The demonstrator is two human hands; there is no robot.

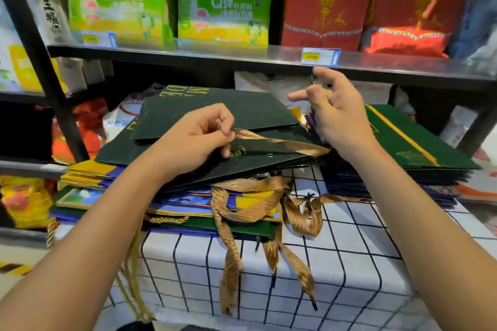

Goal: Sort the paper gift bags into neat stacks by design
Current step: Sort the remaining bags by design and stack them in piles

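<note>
Bags (215, 115) look light, flat, stiffish — left hand (199, 140) pinches a slippery ribbon (282, 142), right hand (336, 113) hovers loose and empty; better gripping the edges.

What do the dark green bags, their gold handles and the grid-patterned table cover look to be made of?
Dark green bags: probably stiff matte paper; they lie flat with crisp edges.
Gold handles: likely woven satin ribbon, shiny, striped and limp.
Table cover: seemingly cloth or thin plastic, draping over the edge.
</note>
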